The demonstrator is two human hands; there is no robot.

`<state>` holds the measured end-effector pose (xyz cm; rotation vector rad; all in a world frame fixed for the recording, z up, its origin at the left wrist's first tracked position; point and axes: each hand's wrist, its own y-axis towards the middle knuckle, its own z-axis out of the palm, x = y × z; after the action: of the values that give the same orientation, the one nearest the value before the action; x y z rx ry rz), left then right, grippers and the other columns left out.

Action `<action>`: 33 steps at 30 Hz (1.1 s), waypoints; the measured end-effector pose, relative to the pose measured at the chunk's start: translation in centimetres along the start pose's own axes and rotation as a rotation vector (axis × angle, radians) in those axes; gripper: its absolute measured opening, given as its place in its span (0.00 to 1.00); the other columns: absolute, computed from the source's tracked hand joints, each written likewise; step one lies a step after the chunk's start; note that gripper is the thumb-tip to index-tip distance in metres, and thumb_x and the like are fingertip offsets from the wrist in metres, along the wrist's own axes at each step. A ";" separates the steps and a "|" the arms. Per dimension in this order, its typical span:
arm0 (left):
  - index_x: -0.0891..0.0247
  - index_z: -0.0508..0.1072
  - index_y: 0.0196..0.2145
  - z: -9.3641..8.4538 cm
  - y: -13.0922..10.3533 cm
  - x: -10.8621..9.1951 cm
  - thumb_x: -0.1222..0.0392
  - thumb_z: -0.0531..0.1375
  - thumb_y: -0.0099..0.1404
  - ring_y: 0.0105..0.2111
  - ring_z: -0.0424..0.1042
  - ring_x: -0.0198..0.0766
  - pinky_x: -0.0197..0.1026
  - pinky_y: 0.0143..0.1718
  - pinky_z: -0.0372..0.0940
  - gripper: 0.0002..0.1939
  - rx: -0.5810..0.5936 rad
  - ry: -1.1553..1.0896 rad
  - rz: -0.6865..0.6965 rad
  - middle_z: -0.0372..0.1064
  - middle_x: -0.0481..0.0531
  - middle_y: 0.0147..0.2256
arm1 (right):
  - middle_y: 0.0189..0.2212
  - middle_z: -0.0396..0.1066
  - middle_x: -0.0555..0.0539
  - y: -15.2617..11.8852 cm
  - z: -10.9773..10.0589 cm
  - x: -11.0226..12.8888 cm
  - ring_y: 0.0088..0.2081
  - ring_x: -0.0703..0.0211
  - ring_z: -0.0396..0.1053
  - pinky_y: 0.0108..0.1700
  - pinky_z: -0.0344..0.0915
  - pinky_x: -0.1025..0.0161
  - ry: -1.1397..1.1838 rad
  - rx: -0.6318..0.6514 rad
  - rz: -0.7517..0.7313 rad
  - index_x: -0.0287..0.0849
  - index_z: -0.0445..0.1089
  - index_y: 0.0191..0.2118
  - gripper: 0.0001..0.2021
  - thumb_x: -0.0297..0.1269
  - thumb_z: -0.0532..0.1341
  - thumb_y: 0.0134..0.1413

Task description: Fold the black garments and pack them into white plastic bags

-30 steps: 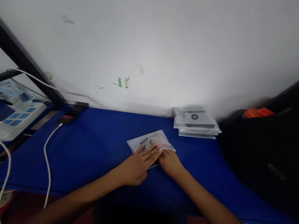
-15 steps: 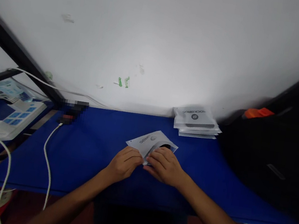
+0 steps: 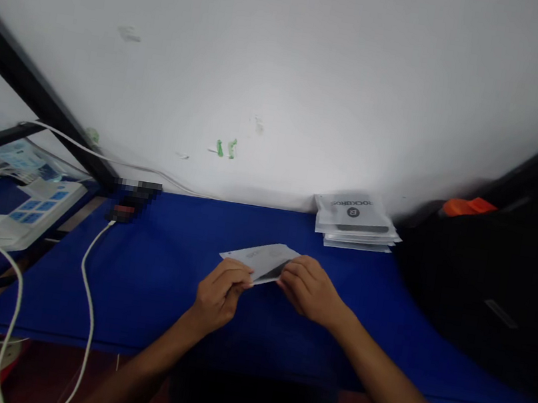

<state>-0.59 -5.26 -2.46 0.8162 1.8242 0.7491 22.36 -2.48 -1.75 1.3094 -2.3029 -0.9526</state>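
Observation:
A frosted plastic bag (image 3: 261, 256) with dark print is held above the blue table (image 3: 157, 306), in front of me. My left hand (image 3: 222, 292) pinches its near edge at the left, thumb underneath and fingers on top. At the right end, my right hand (image 3: 309, 288) is closed on the same bag, its fingertips at the edge. Something dark shows inside the bag near my right fingers; its kind cannot be made out. Farther back on the right lies a stack of similar printed bags (image 3: 358, 216), the top one with a dark flat item inside.
A large black bag or cloth (image 3: 477, 293) with an orange piece (image 3: 469, 207) takes up the right side. On the left are a white power strip (image 3: 37, 214), a white cable (image 3: 90, 289) and a blurred-out dark device (image 3: 132, 201). A white wall (image 3: 291, 83) closes off the back.
The bag has tilted flatter and its bulging opening at the right has narrowed. My right hand has shifted slightly right and up, away from my left hand.

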 end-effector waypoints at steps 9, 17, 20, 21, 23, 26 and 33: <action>0.63 0.72 0.39 -0.9 0.5 -0.7 0.72 0.58 0.68 0.39 0.76 0.41 0.45 0.38 0.72 0.07 -0.063 0.002 0.020 0.72 0.52 0.34 | 0.38 0.71 0.40 -5.7 -1.0 -4.8 0.43 0.50 0.68 0.46 0.70 0.51 0.006 0.154 0.206 0.38 0.67 0.45 0.06 0.29 0.56 0.65; 0.63 0.71 0.39 0.8 -0.4 -1.9 0.71 0.57 0.69 0.39 0.74 0.41 0.46 0.41 0.72 0.06 0.005 -0.144 -0.036 0.71 0.52 0.33 | 0.56 0.66 0.36 -4.0 -1.2 -3.2 0.59 0.44 0.61 0.58 0.61 0.42 0.300 0.233 0.385 0.40 0.62 0.58 0.23 0.33 0.63 0.56; 0.64 0.71 0.40 1.5 0.1 -2.6 0.69 0.56 0.70 0.38 0.73 0.41 0.47 0.41 0.72 0.05 0.076 -0.207 0.026 0.70 0.53 0.33 | 0.58 0.67 0.37 -2.4 -0.6 -1.7 0.59 0.45 0.63 0.59 0.61 0.45 0.376 0.348 0.279 0.41 0.59 0.63 0.33 0.27 0.62 0.49; 0.64 0.71 0.41 1.7 0.3 -2.8 0.69 0.55 0.70 0.38 0.73 0.41 0.48 0.41 0.72 0.05 0.088 -0.219 0.056 0.70 0.53 0.33 | 0.57 0.69 0.38 -1.9 -0.5 -1.5 0.58 0.47 0.65 0.58 0.63 0.47 0.380 0.371 0.245 0.41 0.60 0.62 0.33 0.25 0.60 0.48; 0.64 0.71 0.42 1.8 1.1 -3.1 0.70 0.56 0.69 0.37 0.73 0.40 0.49 0.43 0.72 0.06 0.093 -0.208 0.112 0.70 0.53 0.34 | 0.54 0.72 0.40 -1.2 -0.7 -2.0 0.54 0.49 0.69 0.55 0.65 0.51 0.339 0.346 0.190 0.42 0.62 0.61 0.31 0.23 0.57 0.48; 0.63 0.71 0.45 1.7 2.4 -2.8 0.73 0.58 0.65 0.39 0.72 0.40 0.49 0.45 0.71 0.12 0.027 -0.084 0.149 0.72 0.53 0.36 | 0.55 0.72 0.40 -0.6 -2.4 -5.0 0.56 0.46 0.68 0.56 0.63 0.48 0.102 0.180 0.168 0.43 0.63 0.61 0.29 0.25 0.57 0.52; 0.61 0.72 0.43 2.0 3.9 4.5 0.64 0.58 0.68 0.42 0.72 0.40 0.46 0.46 0.69 0.06 0.085 0.132 -0.150 0.71 0.53 0.39 | 0.63 0.61 0.34 -3.4 -5.2 -14.9 0.64 0.39 0.57 0.63 0.49 0.40 -0.534 0.301 0.439 0.37 0.58 0.64 0.29 0.29 0.56 0.55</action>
<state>0.69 0.88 -2.40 0.6885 2.0224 0.6453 35.30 6.92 0.26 0.6216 -3.0628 -0.9006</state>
